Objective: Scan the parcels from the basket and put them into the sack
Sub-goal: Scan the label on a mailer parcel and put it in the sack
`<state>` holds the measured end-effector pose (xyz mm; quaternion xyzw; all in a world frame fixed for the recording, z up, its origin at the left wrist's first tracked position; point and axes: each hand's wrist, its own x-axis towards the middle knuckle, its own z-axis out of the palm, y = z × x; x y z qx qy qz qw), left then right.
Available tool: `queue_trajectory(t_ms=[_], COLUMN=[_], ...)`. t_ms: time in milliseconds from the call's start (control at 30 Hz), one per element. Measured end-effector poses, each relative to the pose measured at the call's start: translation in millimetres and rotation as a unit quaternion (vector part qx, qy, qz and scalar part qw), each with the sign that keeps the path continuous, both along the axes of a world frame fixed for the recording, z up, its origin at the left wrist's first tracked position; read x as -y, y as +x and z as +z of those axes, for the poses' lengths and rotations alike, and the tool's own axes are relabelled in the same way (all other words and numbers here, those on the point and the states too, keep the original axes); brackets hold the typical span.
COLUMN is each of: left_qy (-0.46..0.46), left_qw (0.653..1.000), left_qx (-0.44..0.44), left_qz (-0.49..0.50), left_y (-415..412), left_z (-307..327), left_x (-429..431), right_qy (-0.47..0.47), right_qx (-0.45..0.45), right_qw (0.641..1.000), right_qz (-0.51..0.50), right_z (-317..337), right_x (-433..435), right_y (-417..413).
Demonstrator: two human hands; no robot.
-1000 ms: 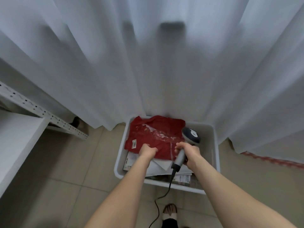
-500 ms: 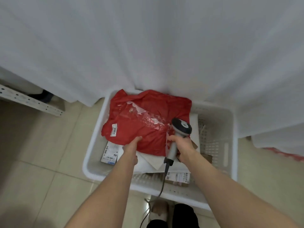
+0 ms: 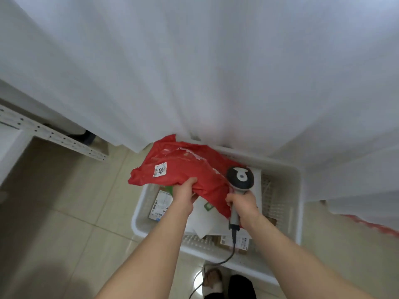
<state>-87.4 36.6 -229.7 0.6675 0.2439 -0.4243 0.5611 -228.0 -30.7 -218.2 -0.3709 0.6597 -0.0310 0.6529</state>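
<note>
A red plastic parcel (image 3: 183, 167) with a small white label reading 2001 is lifted above the white basket (image 3: 299, 203), its left end hanging past the basket's left rim. My left hand (image 3: 183, 194) grips its near edge. My right hand (image 3: 243, 202) holds a grey corded barcode scanner (image 3: 240, 176) by the handle, its head just right of the red parcel. Under them in the basket lie a white parcel (image 3: 201, 221), a labelled box (image 3: 160, 205) at the left and a brown labelled box (image 3: 234, 242) at the front.
White curtains (image 3: 216, 72) hang right behind the basket and over its far rim. A perforated metal shelf rail (image 3: 51, 135) juts in at the left. Beige floor tiles (image 3: 64, 234) lie to the left. My foot (image 3: 212, 279) is just in front of the basket.
My left hand has closed on the red parcel and lifted it up and to the left, uncovering the parcels beneath. The scanner stays beside it.
</note>
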Motion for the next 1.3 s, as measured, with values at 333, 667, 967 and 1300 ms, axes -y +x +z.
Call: queue_trajectory(t_ms=[333,667,967,1300], left_qy=[-0.008,-0.079,0.039,-0.068], left_qw=[0.971,0.935,0.951,0.954], left_qx=[0.048,0.150,0.255,0.249], left_qz=[-0.233,-0.311,-0.171,-0.153], left_y=[5.3,22.1,24.6,32.2], left_z=[219.9,370.4,420.1,479.4], left_x=[25.0,-0.7,-68.7,-76.4], right_qy=[-0.157,-0.103,0.030,0.039], right_qx=[0.099,0.135,0.277,0.267], right_qw=[0.977,0.985,0.959,0.946], right_qz=[0.105,-0.024,0.045,0.180], right_z=[197.4,325.8,417.6,459.5], right_x=[-14.6,13.2,17.7,18.9], right_y=[21.9,10.7,-17.3,-21.6])
